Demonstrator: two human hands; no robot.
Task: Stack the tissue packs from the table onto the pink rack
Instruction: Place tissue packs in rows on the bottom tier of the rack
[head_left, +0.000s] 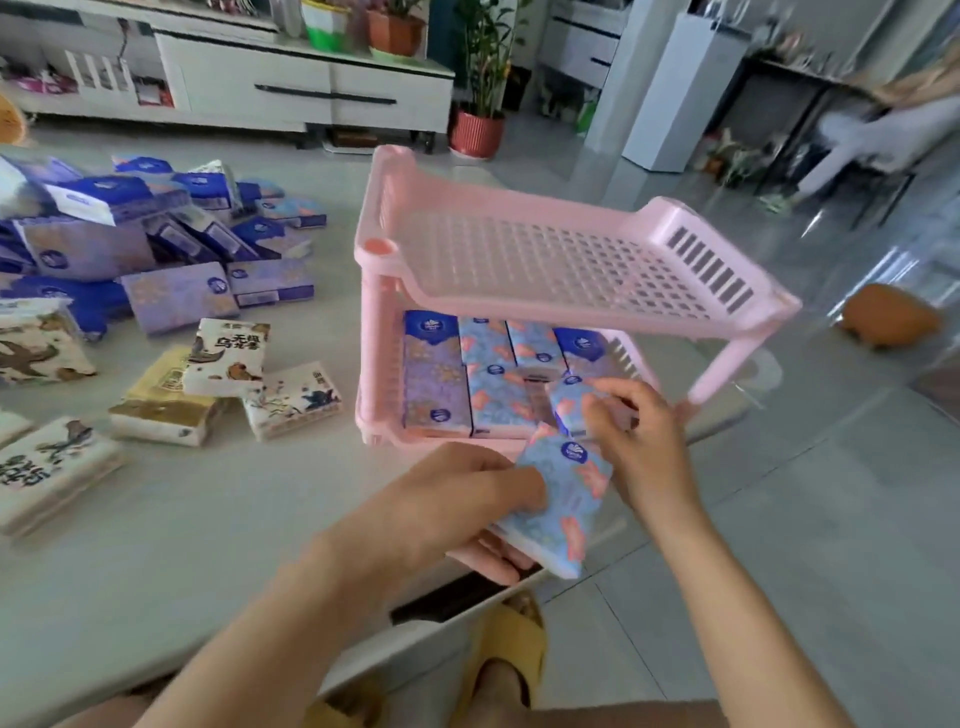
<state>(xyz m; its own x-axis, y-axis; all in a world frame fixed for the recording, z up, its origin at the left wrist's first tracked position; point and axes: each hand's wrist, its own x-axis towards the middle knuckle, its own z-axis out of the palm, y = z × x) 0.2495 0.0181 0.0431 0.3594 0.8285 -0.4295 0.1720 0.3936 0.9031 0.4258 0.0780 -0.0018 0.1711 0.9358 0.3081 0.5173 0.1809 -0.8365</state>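
Observation:
The pink rack (576, 304) has two tiers and stands on the pale table (208, 545). Its top tier holds nothing; the lower tier carries several purple and blue floral tissue packs (488, 374) laid side by side. My left hand (467, 499) grips a blue floral pack (563, 506) just in front of the rack's lower tier. My right hand (634, 431) pinches another blue floral pack (569, 402) at the front right of that tier. More packs lie to the left: a purple and blue heap (156, 234) and several white and cream ones (223, 384).
The table's near edge runs diagonally below my forearms, with grey floor tiles and my yellow slipper (506, 660) under it. A white cabinet (291, 88) and potted plants (480, 119) stand beyond the table. An orange object (891, 322) lies on the floor at right.

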